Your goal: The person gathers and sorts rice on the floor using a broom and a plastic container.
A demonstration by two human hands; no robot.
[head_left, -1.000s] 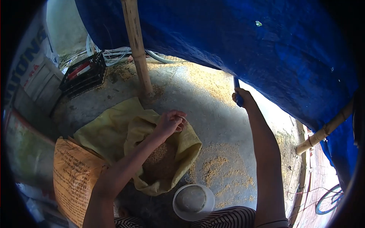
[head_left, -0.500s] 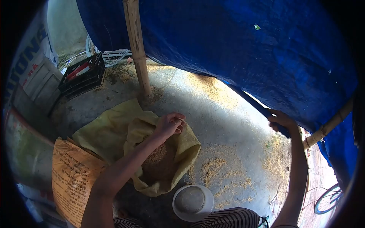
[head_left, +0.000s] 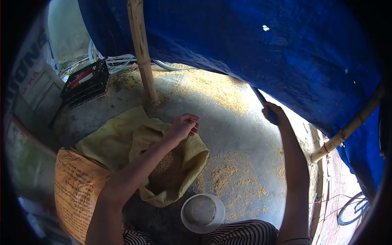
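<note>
My left hand (head_left: pixel 184 126) is closed, fingers curled and pinched above the far right rim of a yellow woven sack (head_left: pixel 195 161). What the fingers hold, if anything, I cannot make out. Inside the open sack lies some brownish grain (head_left: pixel 165 163). My right hand (head_left: pixel 274 113) is wrapped round a dark blue pole (head_left: pixel 259 96), whose far end disappears behind the blue tarp (head_left: pixel 245 41). Close to my striped knees stands a whitish plastic bucket (head_left: pixel 221 212).
Yellow grain (head_left: pixel 222 179) is scattered over the concrete floor (head_left: pixel 228 134), with more beside the tarp's lower edge. A bamboo post (head_left: pixel 143 57) rises behind the sack. An orange printed paper bag (head_left: pixel 77 192) and black crates (head_left: pixel 85 85) are at left; a bamboo pole (head_left: pixel 339 141) slants at right.
My right hand has moved left and forward with the pole, and more of the pole is now behind the tarp. My left hand stays curled at the sack's rim. The view has shifted slightly.
</note>
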